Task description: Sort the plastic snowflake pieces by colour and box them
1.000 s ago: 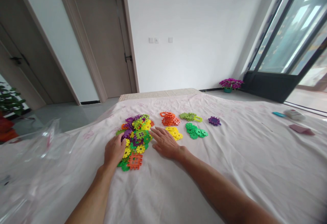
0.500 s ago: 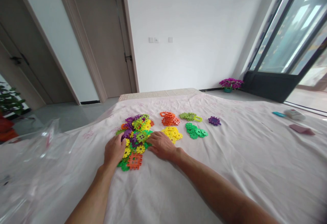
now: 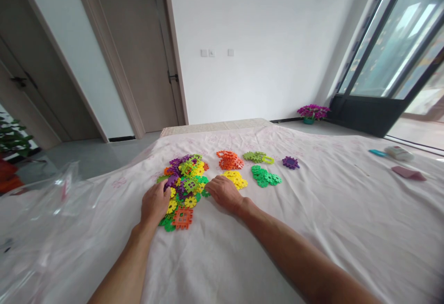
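A mixed pile of plastic interlocking pieces (image 3: 190, 184) in purple, yellow, green and orange lies between my hands. My left hand (image 3: 154, 202) rests along the pile's left edge, thumb and fingers a little apart, touching a purple piece (image 3: 172, 181). At the pile's right side my right hand (image 3: 226, 192) has its fingers curled over a green flower-shaped piece (image 3: 206, 193), whose edge shows at the fingertips. Just beyond that hand is a heap of yellow pieces (image 3: 237, 179), partly covered by it. An orange square piece (image 3: 182, 218) lies at the pile's near end.
Separate groups of orange pieces (image 3: 230, 160), light green pieces (image 3: 255, 157), green pieces (image 3: 266, 176) and purple pieces (image 3: 290, 162) lie on the pale tablecloth (image 3: 312, 220). A clear plastic bag (image 3: 52, 220) is at left. A pink object (image 3: 408, 173) lies far right.
My right hand has shifted slightly right, away from the pile, and a green piece now shows at its fingertips. My left hand stays at the pile's left edge.
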`<state>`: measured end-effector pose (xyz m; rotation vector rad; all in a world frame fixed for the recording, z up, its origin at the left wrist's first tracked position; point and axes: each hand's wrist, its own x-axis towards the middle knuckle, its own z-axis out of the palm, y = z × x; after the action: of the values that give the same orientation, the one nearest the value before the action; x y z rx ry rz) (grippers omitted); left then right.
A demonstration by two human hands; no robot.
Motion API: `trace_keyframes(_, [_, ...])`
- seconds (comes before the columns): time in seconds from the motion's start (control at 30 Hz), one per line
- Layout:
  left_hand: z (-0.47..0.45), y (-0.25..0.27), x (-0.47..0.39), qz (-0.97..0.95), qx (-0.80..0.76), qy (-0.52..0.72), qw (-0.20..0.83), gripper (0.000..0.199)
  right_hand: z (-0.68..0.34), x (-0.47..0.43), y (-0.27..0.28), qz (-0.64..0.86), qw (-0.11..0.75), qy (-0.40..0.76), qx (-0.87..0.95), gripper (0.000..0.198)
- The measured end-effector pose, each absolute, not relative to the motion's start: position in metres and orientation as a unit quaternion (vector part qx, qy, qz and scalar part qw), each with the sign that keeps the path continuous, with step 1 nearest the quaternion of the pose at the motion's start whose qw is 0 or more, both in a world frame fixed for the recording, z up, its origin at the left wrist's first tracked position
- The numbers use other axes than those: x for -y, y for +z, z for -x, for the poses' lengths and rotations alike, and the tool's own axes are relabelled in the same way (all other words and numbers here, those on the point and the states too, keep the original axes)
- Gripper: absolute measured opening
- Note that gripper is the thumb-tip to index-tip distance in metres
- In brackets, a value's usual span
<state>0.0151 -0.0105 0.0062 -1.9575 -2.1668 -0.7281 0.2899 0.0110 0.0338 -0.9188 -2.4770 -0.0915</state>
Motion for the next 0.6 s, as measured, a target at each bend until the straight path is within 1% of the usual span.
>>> trace_keyframes(0.4, [-0.014, 0.006, 0.010, 0.653, 0.716, -0.241, 0.059, 0.045, -0.333, -0.043, 0.031, 0.444, 0.347, -0.065, 0.823, 0.024])
trace_keyframes(0.6, [-0.014, 0.006, 0.010, 0.652, 0.715, -0.248, 0.056, 0.045, -0.358, -0.056, 0.032, 0.487, 0.371, -0.092, 0.785, 0.025])
